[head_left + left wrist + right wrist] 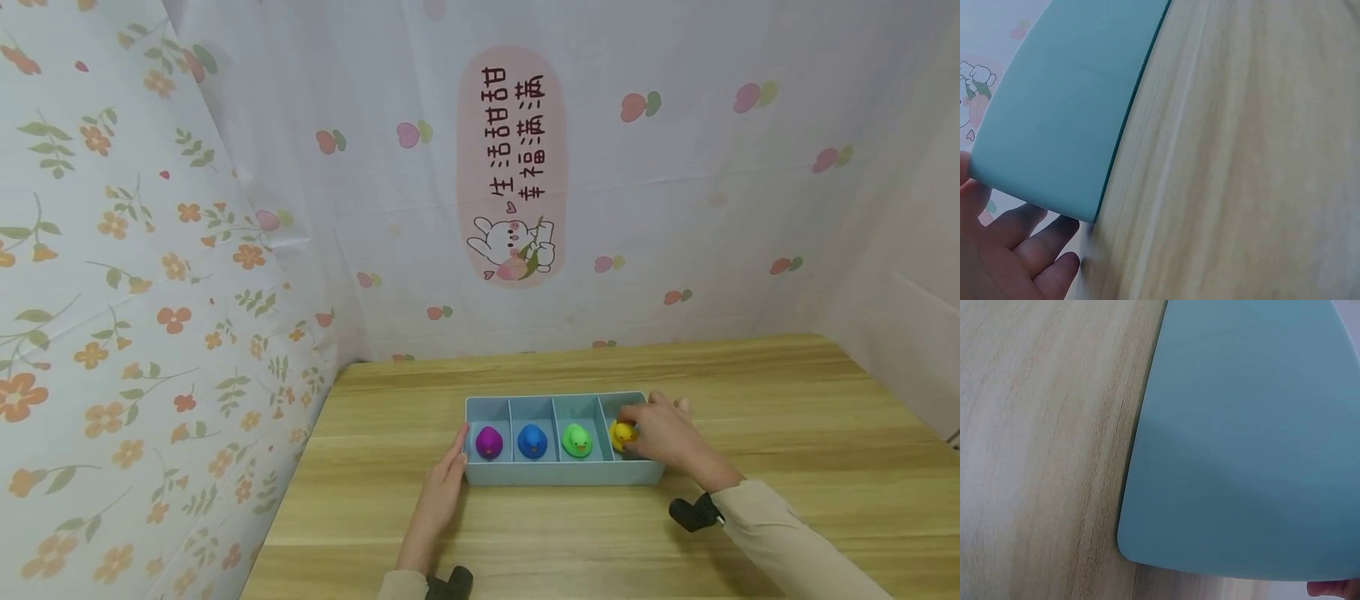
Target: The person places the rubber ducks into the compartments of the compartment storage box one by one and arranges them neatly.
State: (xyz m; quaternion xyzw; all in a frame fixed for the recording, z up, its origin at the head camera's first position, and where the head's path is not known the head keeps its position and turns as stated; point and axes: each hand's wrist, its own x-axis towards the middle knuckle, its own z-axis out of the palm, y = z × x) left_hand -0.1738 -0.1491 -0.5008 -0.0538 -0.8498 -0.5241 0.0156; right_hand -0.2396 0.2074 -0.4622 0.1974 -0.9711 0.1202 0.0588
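Note:
A light blue tray (pixel 562 474) with compartments sits on the table. From left to right it holds a purple rubber duck (pixel 489 442), a blue rubber duck (pixel 532 442), a green rubber duck (pixel 577 441) and a yellow rubber duck (pixel 622 433). My left hand (pixel 444 483) rests against the tray's left end, its fingers (pixel 1047 247) touching the end wall in the left wrist view. Over the rightmost compartment, my right hand (pixel 663 429) pinches the yellow duck, partly covering it. Only one fingertip (pixel 1329 589) shows in the right wrist view, past the tray's wall.
The wood-grain table (pixel 540 542) extends around the tray. Behind it hangs a pale patterned cloth (pixel 675 208), and a flowered cloth (pixel 150 292) covers the left side. A black wrist device (pixel 695 512) sits on the right wrist, another (pixel 450 583) on the left.

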